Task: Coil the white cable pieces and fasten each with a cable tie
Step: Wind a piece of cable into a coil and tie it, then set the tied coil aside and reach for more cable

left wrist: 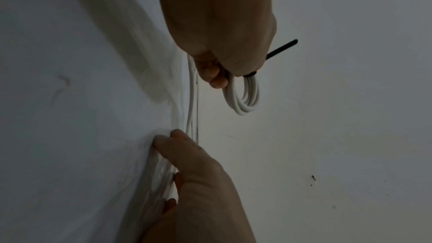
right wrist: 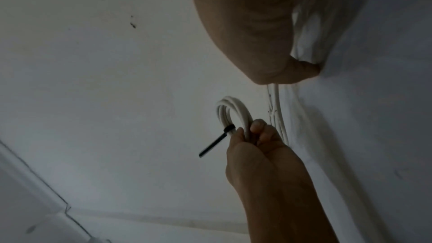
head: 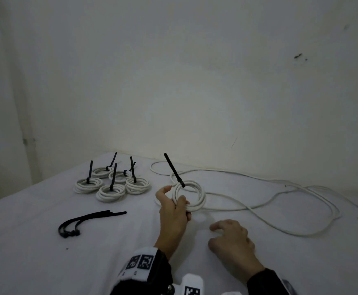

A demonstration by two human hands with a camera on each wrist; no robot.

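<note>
My left hand (head: 173, 206) holds a coil of white cable (head: 199, 199) upright just above the white cloth, its thumb and fingers curled round the coil's near side. A black cable tie (head: 174, 170) is cinched round the coil and its tail sticks up to the left. In the left wrist view the coil (left wrist: 245, 97) hangs below the fingers and the tie (left wrist: 281, 47) juts out. My right hand (head: 230, 236) rests on the cloth with its fingers loosely bent, holding nothing. The right wrist view shows the coil (right wrist: 233, 112) and tie (right wrist: 214, 144) from the other side.
Several tied coils (head: 112, 184) with upright tie tails cluster at the back left. A bundle of loose black cable ties (head: 88, 220) lies front left. A long loose white cable (head: 280, 199) sprawls across the right of the cloth-covered table (head: 35, 241), close to the wall.
</note>
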